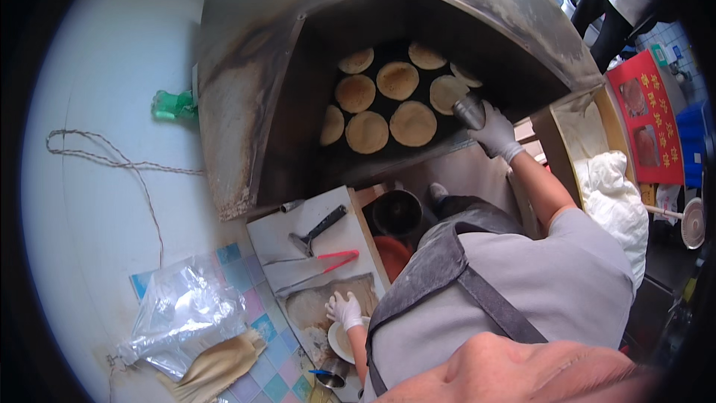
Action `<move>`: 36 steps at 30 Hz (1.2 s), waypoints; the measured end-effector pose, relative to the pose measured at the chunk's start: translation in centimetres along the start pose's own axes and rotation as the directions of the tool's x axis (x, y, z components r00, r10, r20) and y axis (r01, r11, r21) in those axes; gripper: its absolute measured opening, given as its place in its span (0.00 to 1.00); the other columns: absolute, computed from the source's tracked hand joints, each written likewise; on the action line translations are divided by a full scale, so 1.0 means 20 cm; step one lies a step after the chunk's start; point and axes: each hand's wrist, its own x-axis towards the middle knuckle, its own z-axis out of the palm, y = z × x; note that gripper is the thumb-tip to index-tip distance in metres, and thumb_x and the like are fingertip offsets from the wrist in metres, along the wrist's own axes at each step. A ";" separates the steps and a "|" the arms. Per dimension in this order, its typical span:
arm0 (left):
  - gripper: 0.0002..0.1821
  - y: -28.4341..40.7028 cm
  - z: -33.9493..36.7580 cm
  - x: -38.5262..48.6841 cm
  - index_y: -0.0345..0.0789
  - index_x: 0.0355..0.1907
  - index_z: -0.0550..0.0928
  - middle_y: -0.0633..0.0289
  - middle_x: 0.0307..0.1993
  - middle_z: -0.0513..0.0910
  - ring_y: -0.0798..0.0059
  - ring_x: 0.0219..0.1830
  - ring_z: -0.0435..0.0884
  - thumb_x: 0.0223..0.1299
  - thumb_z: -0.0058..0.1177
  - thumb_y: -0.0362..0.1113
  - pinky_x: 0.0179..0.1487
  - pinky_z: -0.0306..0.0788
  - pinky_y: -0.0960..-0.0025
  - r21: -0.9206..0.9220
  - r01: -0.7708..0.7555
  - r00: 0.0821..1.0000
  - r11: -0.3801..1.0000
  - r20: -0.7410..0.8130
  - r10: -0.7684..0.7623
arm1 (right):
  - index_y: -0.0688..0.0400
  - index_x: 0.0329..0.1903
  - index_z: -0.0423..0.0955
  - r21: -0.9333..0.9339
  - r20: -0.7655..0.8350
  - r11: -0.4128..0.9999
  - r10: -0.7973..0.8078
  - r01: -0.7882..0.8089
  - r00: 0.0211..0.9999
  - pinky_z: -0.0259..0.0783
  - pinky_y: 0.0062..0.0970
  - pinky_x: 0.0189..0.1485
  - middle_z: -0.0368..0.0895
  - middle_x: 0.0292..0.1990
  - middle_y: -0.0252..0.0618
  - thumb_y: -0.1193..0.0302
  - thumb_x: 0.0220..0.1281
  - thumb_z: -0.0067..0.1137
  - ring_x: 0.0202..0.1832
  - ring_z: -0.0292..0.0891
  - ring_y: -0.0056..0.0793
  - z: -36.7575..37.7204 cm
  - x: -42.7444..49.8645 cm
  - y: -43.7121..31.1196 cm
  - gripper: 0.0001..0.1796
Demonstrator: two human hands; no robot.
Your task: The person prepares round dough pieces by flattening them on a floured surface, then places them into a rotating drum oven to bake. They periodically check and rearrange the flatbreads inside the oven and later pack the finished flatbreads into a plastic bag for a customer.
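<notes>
My right hand point(495, 129), in a white glove, is closed around a metal cylinder point(469, 112) whose end sits over the edge of a pale flatbread point(447, 94). Whether the cylinder touches the bread I cannot tell. Several round flatbreads lie on the dark griddle point(386, 115) under a metal hood; one near the back is browner point(397, 80), another near the front is pale point(413, 123). My left hand point(345, 310), also gloved, has its fingers spread above a floury surface point(316, 302), beside the rim of a white bowl point(338, 342). I see nothing in it.
Red-handled tongs point(338, 260) and a black-handled scraper point(324, 225) lie on the side board point(279, 229). A metal cup point(334, 378) stands near the bowl. The sooty hood point(235, 123) surrounds the griddle. White cloth point(612, 196) lies at right; another person point(621, 0) stands beyond.
</notes>
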 end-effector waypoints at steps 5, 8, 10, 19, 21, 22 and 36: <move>0.34 -0.01 -0.03 -0.02 0.43 0.68 0.70 0.56 0.70 0.63 0.50 0.75 0.49 0.62 0.47 0.56 0.75 0.40 0.40 0.000 0.021 0.997 1.000 0.075 -0.021 | 0.54 0.71 0.56 -0.125 0.059 0.992 0.025 -0.018 0.998 0.72 0.45 0.55 0.73 0.55 0.55 0.52 0.37 0.70 0.54 0.74 0.55 0.06 0.14 0.01 0.55; 0.33 -0.03 -0.03 0.00 0.45 0.68 0.71 0.57 0.70 0.62 0.50 0.75 0.48 0.62 0.48 0.56 0.75 0.39 0.40 -0.045 -0.006 0.996 0.999 0.083 0.010 | 0.53 0.71 0.56 -0.088 0.073 0.993 0.082 -0.075 0.994 0.71 0.46 0.56 0.72 0.55 0.56 0.52 0.37 0.70 0.54 0.74 0.55 0.08 0.17 0.04 0.55; 0.33 -0.04 -0.02 0.01 0.45 0.68 0.71 0.57 0.70 0.62 0.49 0.75 0.48 0.62 0.49 0.56 0.75 0.39 0.41 -0.014 0.012 0.995 1.000 0.102 -0.011 | 0.53 0.71 0.56 -0.046 0.015 0.997 0.061 -0.061 0.998 0.71 0.46 0.56 0.72 0.56 0.56 0.52 0.37 0.70 0.54 0.74 0.55 0.10 0.16 0.07 0.55; 0.32 -0.08 0.00 0.02 0.45 0.67 0.72 0.56 0.69 0.63 0.46 0.75 0.49 0.61 0.50 0.56 0.74 0.42 0.40 -0.021 -0.070 0.997 0.997 0.041 0.071 | 0.54 0.72 0.54 -0.223 0.094 0.973 0.090 -0.067 0.991 0.70 0.46 0.57 0.71 0.57 0.52 0.52 0.38 0.71 0.57 0.71 0.51 0.12 0.16 0.17 0.56; 0.32 -0.10 0.02 0.01 0.45 0.66 0.72 0.56 0.69 0.63 0.46 0.74 0.49 0.61 0.51 0.55 0.74 0.42 0.39 -0.043 -0.094 0.995 0.995 0.023 0.095 | 0.55 0.71 0.55 -0.149 0.084 0.988 -0.019 0.031 0.996 0.68 0.44 0.60 0.70 0.57 0.52 0.56 0.40 0.71 0.58 0.70 0.51 0.10 0.09 0.14 0.54; 0.32 -0.11 0.04 0.01 0.45 0.66 0.72 0.56 0.68 0.63 0.45 0.74 0.49 0.61 0.51 0.55 0.74 0.42 0.39 -0.058 -0.107 0.994 0.993 -0.001 0.107 | 0.56 0.71 0.55 -0.092 0.068 0.991 -0.094 0.100 0.993 0.67 0.43 0.61 0.70 0.58 0.52 0.59 0.40 0.72 0.59 0.69 0.50 0.09 0.03 0.10 0.53; 0.25 -0.25 0.27 -0.15 0.45 0.56 0.79 0.46 0.58 0.73 0.37 0.67 0.60 0.59 0.51 0.54 0.69 0.45 0.30 0.084 -0.519 0.771 0.850 -0.382 0.509 | 0.58 0.65 0.61 0.904 0.198 0.278 -0.946 0.326 0.258 0.65 0.36 0.65 0.72 0.58 0.47 0.67 0.37 0.77 0.63 0.68 0.41 0.85 -1.58 -1.61 0.48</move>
